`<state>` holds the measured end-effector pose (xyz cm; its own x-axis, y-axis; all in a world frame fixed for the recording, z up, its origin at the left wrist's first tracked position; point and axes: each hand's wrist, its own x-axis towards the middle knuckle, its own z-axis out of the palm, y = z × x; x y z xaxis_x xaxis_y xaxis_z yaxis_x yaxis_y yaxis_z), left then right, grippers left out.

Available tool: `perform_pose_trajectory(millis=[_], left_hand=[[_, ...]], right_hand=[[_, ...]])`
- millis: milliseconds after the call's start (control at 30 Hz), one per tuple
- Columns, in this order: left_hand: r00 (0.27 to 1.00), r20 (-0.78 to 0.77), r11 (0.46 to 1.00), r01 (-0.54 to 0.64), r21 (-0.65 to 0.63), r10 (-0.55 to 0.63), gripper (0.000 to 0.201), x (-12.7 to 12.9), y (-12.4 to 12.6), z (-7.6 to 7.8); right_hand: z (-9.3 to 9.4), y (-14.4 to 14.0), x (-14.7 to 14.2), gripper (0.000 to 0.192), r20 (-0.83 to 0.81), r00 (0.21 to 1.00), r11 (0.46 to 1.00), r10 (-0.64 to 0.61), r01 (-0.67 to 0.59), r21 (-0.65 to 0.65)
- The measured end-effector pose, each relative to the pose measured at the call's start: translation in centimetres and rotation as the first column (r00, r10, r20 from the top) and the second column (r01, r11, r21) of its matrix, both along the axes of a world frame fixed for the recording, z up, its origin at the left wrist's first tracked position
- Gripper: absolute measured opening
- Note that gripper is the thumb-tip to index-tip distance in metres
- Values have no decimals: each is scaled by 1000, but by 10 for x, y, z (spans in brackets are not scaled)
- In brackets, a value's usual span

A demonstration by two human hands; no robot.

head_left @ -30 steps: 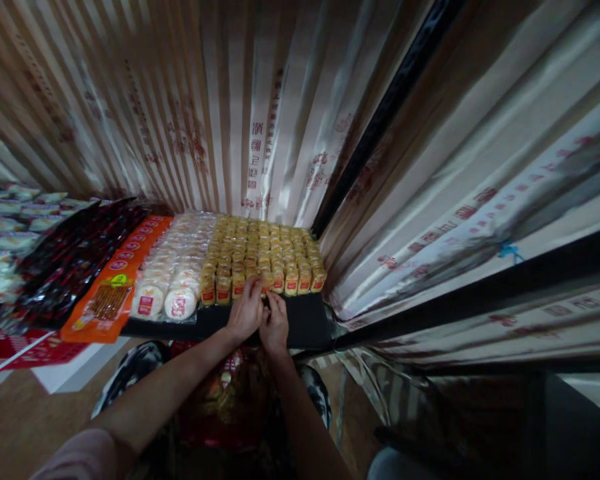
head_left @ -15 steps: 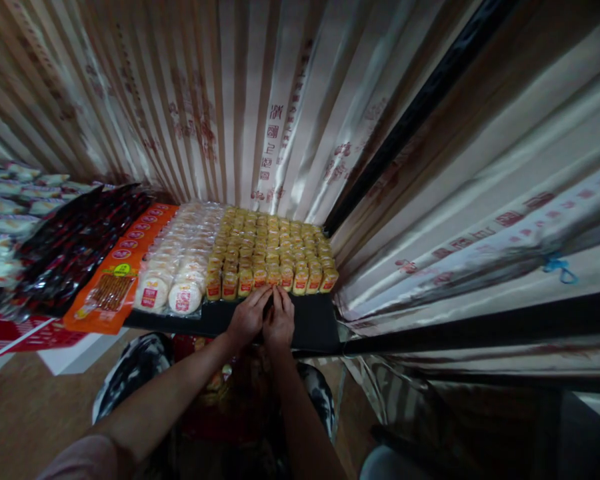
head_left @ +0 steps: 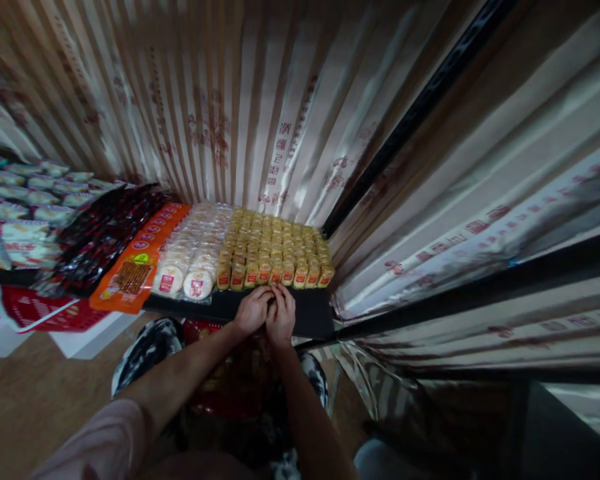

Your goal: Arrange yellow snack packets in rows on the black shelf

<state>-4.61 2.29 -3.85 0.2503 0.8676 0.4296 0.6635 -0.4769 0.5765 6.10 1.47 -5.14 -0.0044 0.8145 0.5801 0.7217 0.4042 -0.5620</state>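
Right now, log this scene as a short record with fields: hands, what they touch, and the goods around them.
left hand: left hand at the front edge of the yellow packets, fingers curled; grasp not clear
right hand: right hand pressed beside it, fingertips at the same row
nearest goods: yellow packets standing in tight rows
support: black tray
left of packets: round white cakes in clear wrap
further left: orange snack packs, then dark red packs
behind: striped printed curtain
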Motion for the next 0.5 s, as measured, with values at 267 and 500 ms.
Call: perform_pose_trajectory(millis=[267,500], left_hand=[[998,22,997,52,-55,-51,28,-15,-61,-14],[994,-80,955,49,-292,-76,27,-35,-112,-43]], right_hand=[[-14,-59,-8,44,11,993,992,118,-118,-39],[-35,-109,-27,43,133,983,942,129,-80,-326]])
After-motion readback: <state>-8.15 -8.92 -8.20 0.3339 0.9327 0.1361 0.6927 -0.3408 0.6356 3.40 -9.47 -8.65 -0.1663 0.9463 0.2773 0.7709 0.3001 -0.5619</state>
